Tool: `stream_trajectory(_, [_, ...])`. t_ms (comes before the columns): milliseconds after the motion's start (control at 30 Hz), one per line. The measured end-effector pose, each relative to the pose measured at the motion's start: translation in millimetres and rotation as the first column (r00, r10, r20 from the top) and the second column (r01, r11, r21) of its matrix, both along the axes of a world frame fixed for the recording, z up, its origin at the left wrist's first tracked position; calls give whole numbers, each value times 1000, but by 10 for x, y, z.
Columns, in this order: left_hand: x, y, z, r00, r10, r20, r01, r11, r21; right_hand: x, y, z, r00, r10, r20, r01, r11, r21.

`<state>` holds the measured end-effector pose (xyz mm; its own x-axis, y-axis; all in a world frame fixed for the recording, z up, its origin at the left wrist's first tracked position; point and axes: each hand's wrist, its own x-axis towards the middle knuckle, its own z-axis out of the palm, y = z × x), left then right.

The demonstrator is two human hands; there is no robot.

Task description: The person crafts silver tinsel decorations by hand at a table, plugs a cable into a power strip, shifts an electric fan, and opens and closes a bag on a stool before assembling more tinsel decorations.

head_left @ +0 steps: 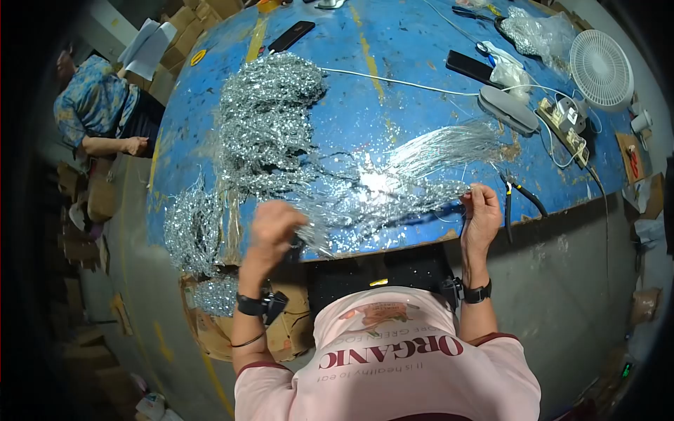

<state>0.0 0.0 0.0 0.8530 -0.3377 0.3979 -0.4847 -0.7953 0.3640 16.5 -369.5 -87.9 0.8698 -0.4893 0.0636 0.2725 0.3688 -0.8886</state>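
Observation:
My right hand pinches one end of a bunch of silver tinsel strands stretched along the front of the blue table. At the other side, my left hand is curled closed but blurred by motion. Loose tinsel lies against its fingertips, and what it grips is hidden. A big heap of shiny tinsel garland rises beyond the left hand. Plain silver strands fan out behind the stretched bunch. Black-handled pliers lie open to the right of my right hand.
The blue table carries a grey case, a power strip, a white fan and a phone. More tinsel hangs over the left edge above a cardboard box. A person holding papers stands at left.

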Motion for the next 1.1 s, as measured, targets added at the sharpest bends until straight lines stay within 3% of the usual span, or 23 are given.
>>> stream_trajectory(33, [-8, 11, 11, 1000, -1, -5, 1, 1000, 3, -7, 0, 17, 1000, -20, -9, 20, 1000, 6])
stream_trajectory(133, [108, 339, -150, 936, 352, 25, -340, 918, -204, 28, -119, 49, 999, -52, -10, 52, 999, -13])
stream_trajectory(233, [192, 555, -205, 866, 472, 165, -490, 867, 92, 29, -62, 13, 999, -39, -5, 39, 999, -4])
stream_trajectory(267, [211, 500, -243, 859, 441, 258, -482, 868, 120, 22, -57, 25, 999, -40, 2, 40, 999, -5])
stream_trajectory(367, [390, -33, -51, 922, 212, 325, -220, 975, -11, -8, -28, 29, 1000, -20, 4, 20, 999, -48])
stream_trajectory(433, [566, -405, 4, 958, 54, 280, -73, 996, 56, -53, -25, 65, 1000, -8, 5, 8, 999, -51])
stream_trajectory(500, [797, -502, -155, 974, -25, 227, -40, 960, 277, -84, -50, 94, 999, -45, -2, 44, 998, -41])
stream_trajectory(600, [1059, -177, -520, 996, -13, 84, -20, 927, 375, -132, -313, 73, 989, -138, 56, 136, 990, 48])
stream_trajectory(700, [1024, -181, -520, 994, -40, 98, 3, 937, 349, -204, -421, 144, 981, -186, 64, 181, 981, 70])
stream_trajectory(767, [978, -211, -478, 996, -33, 86, 2, 940, 341, -217, -402, 171, 993, -80, 84, 82, 996, -22])
stream_trajectory(800, [925, -268, -405, 993, -21, 117, -17, 950, 312, -236, -335, 211, 996, -38, 80, 38, 999, 2])
stream_trajectory(833, [859, -356, -285, 989, -8, 151, -35, 958, 284, -239, -258, 256, 997, -18, 80, 26, 995, -99])
stream_trajectory(900, [610, -594, -66, 960, 21, 280, -46, 996, 81, -248, -95, 356, 997, 42, 65, -19, 949, -313])
stream_trajectory(933, [464, -715, -22, 951, 15, 309, -2, 999, -43, -242, 51, 409, 987, 131, 94, -96, 945, -312])
stream_trajectory(967, [288, -851, -26, 983, -44, 179, 86, 968, -237, -252, 220, 452, 969, 218, 115, -173, 934, -312])
stream_trajectory(1000, [122, -1034, 26, 985, -170, -4, 154, 901, -406, -291, 370, 479, 949, 314, -3, -300, 904, -305])
stream_trajectory(1033, [-19, -1218, -5, 934, -299, -196, 117, 773, -623, -272, 515, 509, 916, 400, -16, -387, 873, -297])
stream_trajectory(1067, [-118, -1372, 32, 860, -357, -363, -22, 687, -727, -260, 613, 427, 868, 496, 1, -491, 860, -143])
stream_trajectory(1100, [-137, -1456, -73, 835, -382, -396, -82, 626, -776, -246, 674, 310, 854, 520, 27, -513, 849, -128])
